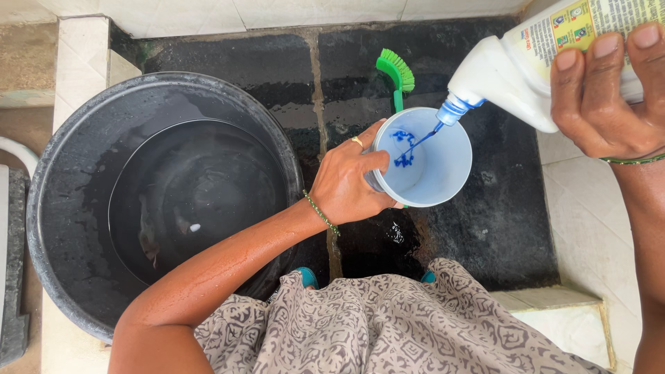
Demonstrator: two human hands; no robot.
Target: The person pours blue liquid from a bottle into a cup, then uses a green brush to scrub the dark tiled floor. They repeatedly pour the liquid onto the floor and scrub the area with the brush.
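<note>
My left hand has its fingers clamped round the rim of a pale blue plastic cup, held over the wet black floor, while my right hand has its fingers wrapped tight on a white cleaner bottle tipped nozzle-down, a thin blue stream running into the cup. Just behind the cup there's a green scrub brush lying on the floor, and off to my left sits a big black tub with a little water in it.
</note>
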